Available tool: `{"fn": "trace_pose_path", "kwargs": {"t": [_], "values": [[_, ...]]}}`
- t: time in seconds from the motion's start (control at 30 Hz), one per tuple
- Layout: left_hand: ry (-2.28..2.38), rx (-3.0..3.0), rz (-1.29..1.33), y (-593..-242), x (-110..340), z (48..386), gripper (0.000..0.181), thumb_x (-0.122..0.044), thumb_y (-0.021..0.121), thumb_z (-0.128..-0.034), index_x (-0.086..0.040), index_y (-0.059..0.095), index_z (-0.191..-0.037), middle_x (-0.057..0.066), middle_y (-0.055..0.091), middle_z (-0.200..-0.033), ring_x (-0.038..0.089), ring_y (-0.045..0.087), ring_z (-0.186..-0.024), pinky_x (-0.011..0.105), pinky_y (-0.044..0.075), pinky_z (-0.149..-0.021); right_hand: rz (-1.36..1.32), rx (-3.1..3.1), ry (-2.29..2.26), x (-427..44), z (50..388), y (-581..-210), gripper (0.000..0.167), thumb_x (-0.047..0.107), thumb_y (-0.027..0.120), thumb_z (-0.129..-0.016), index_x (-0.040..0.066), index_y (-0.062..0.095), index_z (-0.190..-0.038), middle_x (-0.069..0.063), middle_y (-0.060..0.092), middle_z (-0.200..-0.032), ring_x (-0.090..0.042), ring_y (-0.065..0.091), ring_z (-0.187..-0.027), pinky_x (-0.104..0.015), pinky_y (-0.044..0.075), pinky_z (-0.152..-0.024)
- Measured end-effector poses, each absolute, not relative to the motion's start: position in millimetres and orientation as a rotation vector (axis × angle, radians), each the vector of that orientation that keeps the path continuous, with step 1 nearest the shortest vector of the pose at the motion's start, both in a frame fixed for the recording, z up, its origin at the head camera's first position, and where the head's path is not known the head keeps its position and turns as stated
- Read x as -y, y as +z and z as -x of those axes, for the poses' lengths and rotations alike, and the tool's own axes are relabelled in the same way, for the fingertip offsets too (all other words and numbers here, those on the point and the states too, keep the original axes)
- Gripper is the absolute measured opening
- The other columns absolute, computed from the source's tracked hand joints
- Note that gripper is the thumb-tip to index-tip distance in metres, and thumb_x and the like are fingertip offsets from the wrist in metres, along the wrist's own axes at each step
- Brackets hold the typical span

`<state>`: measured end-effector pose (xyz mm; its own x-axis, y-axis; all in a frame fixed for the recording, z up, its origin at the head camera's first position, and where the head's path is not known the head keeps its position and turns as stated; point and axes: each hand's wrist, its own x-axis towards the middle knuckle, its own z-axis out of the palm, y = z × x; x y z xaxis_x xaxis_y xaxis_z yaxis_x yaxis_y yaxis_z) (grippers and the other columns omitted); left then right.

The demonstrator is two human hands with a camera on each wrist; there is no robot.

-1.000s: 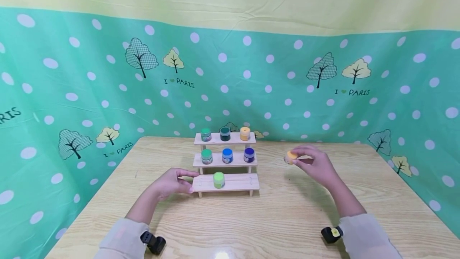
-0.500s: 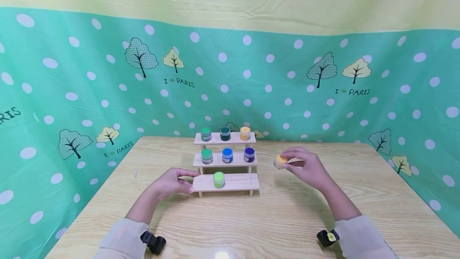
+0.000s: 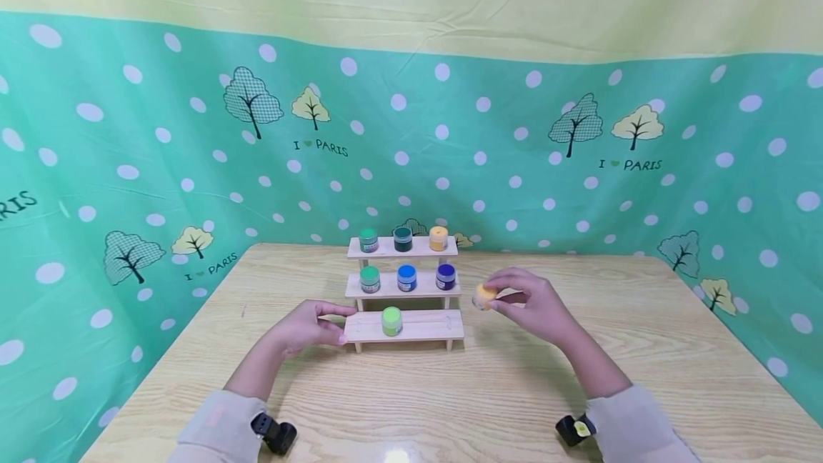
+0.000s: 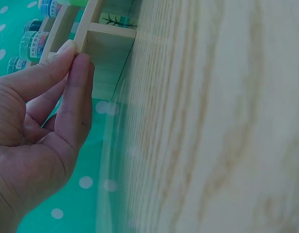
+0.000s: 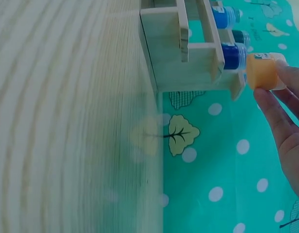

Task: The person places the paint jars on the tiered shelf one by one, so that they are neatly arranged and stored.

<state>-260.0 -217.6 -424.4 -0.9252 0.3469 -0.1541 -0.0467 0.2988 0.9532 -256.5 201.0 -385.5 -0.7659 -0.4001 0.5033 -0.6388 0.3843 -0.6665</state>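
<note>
My right hand point(image 3: 536, 308) pinches a small orange paint jar point(image 3: 484, 296) between thumb and fingers, just right of a three-step wooden rack point(image 3: 424, 331) and above the table. In the right wrist view the held jar point(image 5: 262, 72) looms in front of the rack's steps. At the rack's left end my left hand point(image 3: 307, 326) pinches the edge of the lowest step between thumb and fingers; the left wrist view shows its fingertips point(image 4: 80, 60) on the wood. On that lowest step stands one light green paint jar point(image 3: 391, 321), left of its middle.
The middle step bears a green jar point(image 3: 369, 279), a blue jar point(image 3: 406, 278) and a purple jar point(image 3: 446, 276). Along the top step stand a green jar point(image 3: 368, 240), a dark green jar point(image 3: 402, 239) and an orange jar point(image 3: 439, 238). A dotted curtain point(image 3: 489, 184) hangs behind the table point(image 3: 411, 399).
My right hand has moved left with the orange paint jar, closer to the rack and slightly lower in view. The left hand and the rack have stayed in place.
</note>
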Motion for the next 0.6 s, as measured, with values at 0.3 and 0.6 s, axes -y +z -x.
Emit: {"fn": "trace_pose_path", "kwargs": {"t": [0.3,0.6], "values": [[1.669,-2.235,-0.270,-424.4,217.2,260.1,0.054,0.009,0.075,-0.0780,0.005,0.059,-0.129,0.022,0.060,-0.120,0.023,0.068,-0.088,0.035,0.058,-0.077,-1.002,2.366,1.364,-186.8,256.1,-387.8,0.028,-0.003,0.076,-0.081,0.002,0.072,-0.109,-0.011,0.065,-0.112,-0.024,0.065,-0.100,-0.030,0.058,-0.076],[1.660,-2.243,-0.256,-422.8,216.3,259.2,0.054,0.009,0.075,-0.0777,0.004,0.059,-0.130,0.018,0.066,-0.111,0.022,0.067,-0.086,0.034,0.058,-0.075,-1.093,2.350,1.354,-170.9,255.6,-388.1,0.028,-0.001,0.077,-0.081,0.003,0.073,-0.108,-0.008,0.067,-0.112,-0.022,0.064,-0.103,-0.028,0.058,-0.076]]}}
